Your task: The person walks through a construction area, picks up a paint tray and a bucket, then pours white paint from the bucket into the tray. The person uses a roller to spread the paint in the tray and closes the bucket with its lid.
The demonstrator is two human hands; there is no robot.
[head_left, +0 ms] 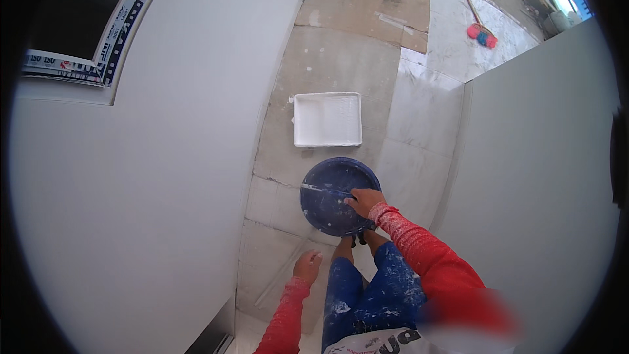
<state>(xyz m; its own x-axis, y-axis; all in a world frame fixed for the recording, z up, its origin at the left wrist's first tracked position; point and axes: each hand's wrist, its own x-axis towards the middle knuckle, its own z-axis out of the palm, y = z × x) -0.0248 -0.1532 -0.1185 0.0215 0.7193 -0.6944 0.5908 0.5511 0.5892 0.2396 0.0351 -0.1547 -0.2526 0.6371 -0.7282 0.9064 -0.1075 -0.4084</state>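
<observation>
Over a round dark-blue tub (327,215) spotted with white paint, my right hand (365,202) is closed around a slim blue tool with a whitish far end (312,187). The tool lies across the tub's opening; its exact kind is unclear. Lower and to the left, my left hand (306,267) hangs beside my leg with its fingers curled in, apart from the tub. Nothing shows in it. Just beyond the tub, a white paint tray (327,142) coated in white paint rests on the floor.
White walls rise on the left (164,177) and right (531,157). Cardboard sheeting (367,0) covers the far floor. A broom with pink and blue bristles (483,37) lies at the far right. A thin pale strip (278,283) is on the floor near my left hand.
</observation>
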